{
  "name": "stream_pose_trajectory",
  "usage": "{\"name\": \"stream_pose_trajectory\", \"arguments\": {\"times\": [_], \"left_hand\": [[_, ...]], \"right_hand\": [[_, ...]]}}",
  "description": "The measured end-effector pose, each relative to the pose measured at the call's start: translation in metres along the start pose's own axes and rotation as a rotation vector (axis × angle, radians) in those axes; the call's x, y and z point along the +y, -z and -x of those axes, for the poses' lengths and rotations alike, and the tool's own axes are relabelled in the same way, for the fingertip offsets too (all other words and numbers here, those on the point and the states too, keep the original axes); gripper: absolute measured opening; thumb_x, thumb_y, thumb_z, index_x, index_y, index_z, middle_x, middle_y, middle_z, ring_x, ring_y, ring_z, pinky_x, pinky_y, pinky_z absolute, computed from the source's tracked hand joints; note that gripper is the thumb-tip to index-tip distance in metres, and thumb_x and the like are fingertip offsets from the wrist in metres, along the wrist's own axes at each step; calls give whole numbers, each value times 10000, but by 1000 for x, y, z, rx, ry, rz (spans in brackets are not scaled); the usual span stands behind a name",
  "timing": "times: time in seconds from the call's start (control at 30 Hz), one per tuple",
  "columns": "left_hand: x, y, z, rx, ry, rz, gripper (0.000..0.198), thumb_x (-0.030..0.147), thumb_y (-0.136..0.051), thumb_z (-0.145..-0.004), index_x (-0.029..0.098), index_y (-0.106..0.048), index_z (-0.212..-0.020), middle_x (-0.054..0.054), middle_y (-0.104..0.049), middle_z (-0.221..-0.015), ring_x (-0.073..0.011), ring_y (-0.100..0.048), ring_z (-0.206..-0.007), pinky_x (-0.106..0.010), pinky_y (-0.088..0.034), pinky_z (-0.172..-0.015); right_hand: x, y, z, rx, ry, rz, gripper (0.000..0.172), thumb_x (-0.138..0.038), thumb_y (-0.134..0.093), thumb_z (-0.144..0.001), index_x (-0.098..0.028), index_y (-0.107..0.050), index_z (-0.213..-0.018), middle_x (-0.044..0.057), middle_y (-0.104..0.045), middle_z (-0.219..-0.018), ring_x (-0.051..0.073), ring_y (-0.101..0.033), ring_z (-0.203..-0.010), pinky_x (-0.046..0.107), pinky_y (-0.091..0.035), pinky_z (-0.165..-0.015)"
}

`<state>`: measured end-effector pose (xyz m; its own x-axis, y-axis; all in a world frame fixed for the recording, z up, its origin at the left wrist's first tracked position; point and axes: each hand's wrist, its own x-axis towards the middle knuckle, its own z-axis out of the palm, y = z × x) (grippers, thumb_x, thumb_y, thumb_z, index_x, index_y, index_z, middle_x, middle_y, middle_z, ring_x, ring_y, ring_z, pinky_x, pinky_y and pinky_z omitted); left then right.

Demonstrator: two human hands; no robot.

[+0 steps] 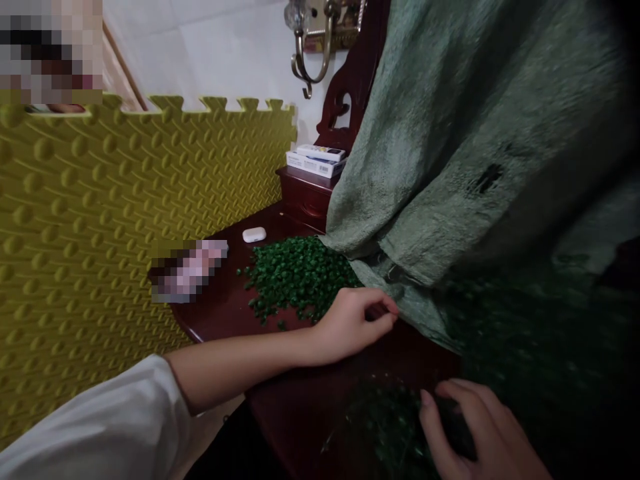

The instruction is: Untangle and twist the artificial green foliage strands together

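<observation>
Bare dark tabletop [310, 407] between the two bead piles is open; green cloth [450, 167] crowds the right, yellow foam mat [125, 220] walls off the left.

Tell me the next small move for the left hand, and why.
Probably reach the left hand a little forward into the pile of green beads: its fingers are pinched just short of the pile's near edge on the dark wooden table, while the right hand rests on darker beads nearby.

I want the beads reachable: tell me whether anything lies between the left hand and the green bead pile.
Nothing visible does. The left hand rests on the dark table right at the near edge of the green bead pile; the green cloth hangs to its right.
</observation>
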<state>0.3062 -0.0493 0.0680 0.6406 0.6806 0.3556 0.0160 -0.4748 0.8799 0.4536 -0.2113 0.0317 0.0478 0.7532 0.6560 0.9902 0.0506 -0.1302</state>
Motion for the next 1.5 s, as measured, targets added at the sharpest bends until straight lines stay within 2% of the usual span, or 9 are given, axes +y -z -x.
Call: {"name": "stream_pose_trajectory", "arguments": {"times": [0.27,0.5,0.7,0.97,1.13,1.23,1.33,1.43,1.5], "left_hand": [[-10,1,-7,7,-49,-238,152,31,-579,-734,146,-668,-777,-33,-691,-829,-148,-632,-780,-220,-483,-685],[-14,5,-8,10,-23,-378,148,80,-569,-743,164,-679,-794,-36,-687,-828,-173,-621,-784,-269,-473,-714],[-9,12,-11,63,35,-598,142,147,-557,-758,169,-689,-806,-67,-681,-847,-233,-607,-845,-341,-474,-763],[-10,11,-7,11,16,-764,111,210,-600,-750,185,-709,-760,-59,-694,-851,-235,-585,-852,-337,-464,-770],[-9,12,-8,5,4,-753,137,204,-590,-764,177,-700,-841,-60,-710,-841,-249,-616,-857,-349,-452,-761],[-6,13,-8,-37,4,-718,172,187,-575,-782,172,-691,-908,-30,-716,-751,-220,-648,-762,-318,-458,-718],[-3,10,-6,-123,-27,-660,153,235,-574,-836,186,-694,-919,8,-705,-692,-161,-656,-687,-253,-466,-681],[0,4,-1,-276,-152,-390,215,340,-589,-879,169,-685,-968,12,-709,-750,-99,-657,-693,-172,-479,-695],[0,-1,3,-368,-259,-159,285,357,-617,-867,109,-681,-992,-38,-701,-823,-98,-655,-750,-154,-490,-737]], "right_hand": [[-15,10,-10,-14,-53,-155,135,-225,-496,-929,-180,-545,-1046,85,-571,-1003,155,-636,-847,231,-534,-696],[-19,13,-13,-40,-35,-220,145,-125,-459,-929,-183,-545,-1031,88,-553,-1035,135,-652,-864,200,-550,-713],[-16,13,-10,-9,-11,-239,193,-144,-478,-931,-206,-544,-1101,86,-562,-1082,156,-656,-895,234,-573,-753],[-6,7,-6,-3,62,-156,154,-266,-491,-953,-233,-573,-1079,79,-590,-1088,198,-652,-898,314,-565,-796],[-1,4,-1,-28,64,-135,204,-324,-462,-965,-222,-598,-1077,84,-604,-1086,209,-647,-901,354,-543,-814],[4,0,2,-22,108,-172,232,-331,-451,-961,-222,-627,-1065,77,-616,-1079,209,-646,-919,340,-542,-788],[11,-8,5,57,87,-194,178,-308,-530,-919,-219,-644,-1021,69,-625,-1067,213,-644,-911,341,-530,-787],[15,-13,4,97,123,-181,167,-301,-542,-909,-214,-638,-1016,68,-628,-1051,210,-644,-888,343,-520,-778],[16,-15,3,105,157,-165,173,-305,-522,-920,-212,-631,-1018,71,-627,-1032,203,-642,-861,345,-515,-773]]}}
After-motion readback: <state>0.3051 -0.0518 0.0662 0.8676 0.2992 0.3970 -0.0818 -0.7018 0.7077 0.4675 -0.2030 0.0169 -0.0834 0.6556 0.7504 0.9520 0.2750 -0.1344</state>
